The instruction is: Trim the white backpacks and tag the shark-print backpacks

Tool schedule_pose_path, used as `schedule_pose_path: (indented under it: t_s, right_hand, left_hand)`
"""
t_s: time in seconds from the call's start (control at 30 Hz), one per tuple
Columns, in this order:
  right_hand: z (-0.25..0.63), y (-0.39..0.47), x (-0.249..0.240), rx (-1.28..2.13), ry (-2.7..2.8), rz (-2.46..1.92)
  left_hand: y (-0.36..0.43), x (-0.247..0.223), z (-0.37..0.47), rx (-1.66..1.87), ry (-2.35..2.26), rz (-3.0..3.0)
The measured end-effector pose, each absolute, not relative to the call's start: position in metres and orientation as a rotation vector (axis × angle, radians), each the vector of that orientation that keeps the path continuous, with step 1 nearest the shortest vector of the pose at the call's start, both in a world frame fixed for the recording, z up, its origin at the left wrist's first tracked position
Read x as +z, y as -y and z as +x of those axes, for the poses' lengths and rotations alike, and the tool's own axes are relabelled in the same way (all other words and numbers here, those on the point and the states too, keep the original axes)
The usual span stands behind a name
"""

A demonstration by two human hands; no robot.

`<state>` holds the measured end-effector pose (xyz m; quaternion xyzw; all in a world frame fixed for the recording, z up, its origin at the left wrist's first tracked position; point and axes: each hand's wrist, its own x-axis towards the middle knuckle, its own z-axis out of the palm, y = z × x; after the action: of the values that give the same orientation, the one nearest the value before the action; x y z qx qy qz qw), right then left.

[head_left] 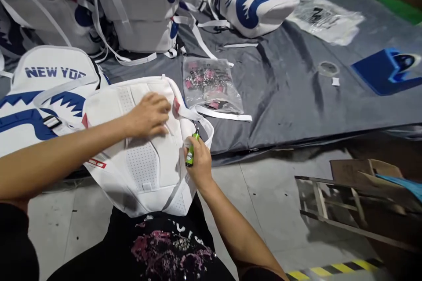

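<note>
A white backpack [108, 109] lies back side up at the table's front edge, its lower end hanging toward my lap. On its upper back panel rests my left hand [150, 116], fingers spread and slightly bent, holding nothing that I can see. My right hand [200, 158] is closed around a small bright green lighter-like tool [192, 149] with a black tip, at the backpack's right side near a white strap [207, 129]. Beneath the backpack's left side is another white and blue backpack [49, 70] lettered "NEW YO...".
A clear bag of pink and black pieces [211, 81] lies beyond the backpack on the grey-covered table [280, 105]. More white backpacks [141, 17] stand behind, one [253, 0] with blue shapes. A blue piece [379, 70] lies at right. A wooden frame [329, 202] is on the floor.
</note>
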<state>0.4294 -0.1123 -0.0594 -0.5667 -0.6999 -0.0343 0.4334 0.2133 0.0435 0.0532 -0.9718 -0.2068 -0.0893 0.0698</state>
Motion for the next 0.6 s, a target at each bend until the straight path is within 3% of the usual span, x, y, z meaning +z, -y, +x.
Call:
schedule_pose_path:
  t_s: [0.13,0.33,0.6]
  right_hand:
    - [0.431,0.121,-0.04,0.128,1.546,-1.297]
    - [0.408,0.126,-0.014,0.707,1.232,-1.102]
    - [0.392,0.105,-0.026,0.625,1.034,-1.268]
  left_hand:
    - [-0.011,0.029,0.221,-0.353,0.707,-2.974]
    - [-0.001,0.018,0.22,-0.491,0.86,-2.967]
    - [0.033,-0.011,0.212,-0.887,0.851,-2.695]
